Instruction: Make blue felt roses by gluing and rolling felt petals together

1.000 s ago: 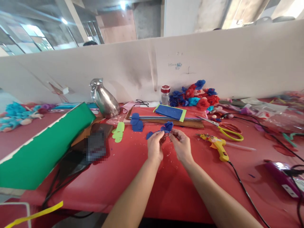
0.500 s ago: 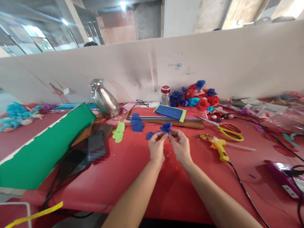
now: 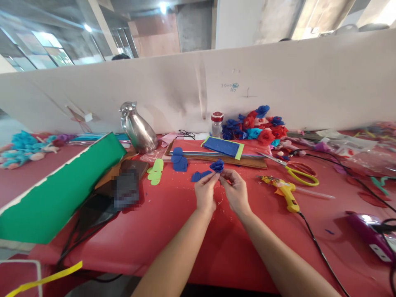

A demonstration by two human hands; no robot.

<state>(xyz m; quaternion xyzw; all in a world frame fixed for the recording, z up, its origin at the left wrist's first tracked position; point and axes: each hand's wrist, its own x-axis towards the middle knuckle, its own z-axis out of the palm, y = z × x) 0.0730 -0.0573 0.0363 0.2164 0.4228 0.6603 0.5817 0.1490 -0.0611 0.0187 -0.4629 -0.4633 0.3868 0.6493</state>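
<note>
A small blue paper flower (image 3: 217,166) is held up between my two hands above the red table. My left hand (image 3: 205,193) pinches its base from the left, fingers closed. From the right, my right hand (image 3: 235,189) pinches the same base with thumb and fingertips. Just behind my left hand lie loose blue petals (image 3: 199,176). More blue petal pieces (image 3: 178,160) and light green cut pieces (image 3: 155,171) rest farther left. To the right of my hands is a yellow glue gun (image 3: 286,194), with yellow-handled scissors (image 3: 300,175) beyond it.
At the back stand a steel jug (image 3: 139,130), a red-lidded jar (image 3: 217,123) and a heap of red and blue paper flowers (image 3: 256,126). A green board (image 3: 62,194) and a dark bag (image 3: 99,206) lie left. A purple power box (image 3: 371,235) with cords sits right.
The blue flower has turned a little in my fingertips, and more of the loose petals behind my left hand shows. The whole view has shifted slightly.
</note>
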